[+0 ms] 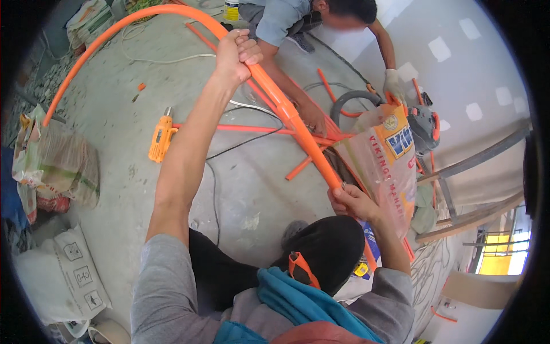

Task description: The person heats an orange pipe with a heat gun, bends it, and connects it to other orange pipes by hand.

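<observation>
A long orange plastic pipe (269, 86) runs across my view. My left hand (239, 54) is closed round it at the upper middle, arm stretched out. From there it arches left and down toward the sacks. Between my hands, a wider sleeve joint (288, 113) sits on it. My right hand (356, 203) grips its lower end above my right knee, thumb on top. Below that hand, a small yellow tape measure (360, 269) partly shows. Left of the pipe, an orange heat gun (162, 137) lies on the floor.
Opposite me a person (286, 23) crouches, a gloved hand (393, 86) at a printed plastic sack (381, 160), the other hand (313, 117) by loose orange pipes (246, 131). Filled sacks (60, 163) stand left. A black cable (215, 195) crosses the floor. A wooden frame (475, 218) leans right.
</observation>
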The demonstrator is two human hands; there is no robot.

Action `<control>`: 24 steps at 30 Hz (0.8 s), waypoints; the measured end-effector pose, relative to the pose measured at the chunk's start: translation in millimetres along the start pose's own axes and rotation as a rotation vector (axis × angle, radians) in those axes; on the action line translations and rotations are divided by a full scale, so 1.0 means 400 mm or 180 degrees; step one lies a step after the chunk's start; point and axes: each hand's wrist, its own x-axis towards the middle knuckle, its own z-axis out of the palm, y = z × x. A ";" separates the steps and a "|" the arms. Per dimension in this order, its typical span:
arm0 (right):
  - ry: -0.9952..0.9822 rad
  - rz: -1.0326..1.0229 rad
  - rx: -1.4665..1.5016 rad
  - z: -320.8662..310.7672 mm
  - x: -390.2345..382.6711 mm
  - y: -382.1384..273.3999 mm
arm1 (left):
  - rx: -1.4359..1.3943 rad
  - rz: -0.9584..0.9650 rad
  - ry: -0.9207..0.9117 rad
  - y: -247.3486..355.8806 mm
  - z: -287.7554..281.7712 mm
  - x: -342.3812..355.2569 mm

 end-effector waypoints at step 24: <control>0.4238 -0.0482 -0.3879 0.041 -0.272 -0.176 | -0.0718 0.0471 0.1034 0.222 -0.231 0.068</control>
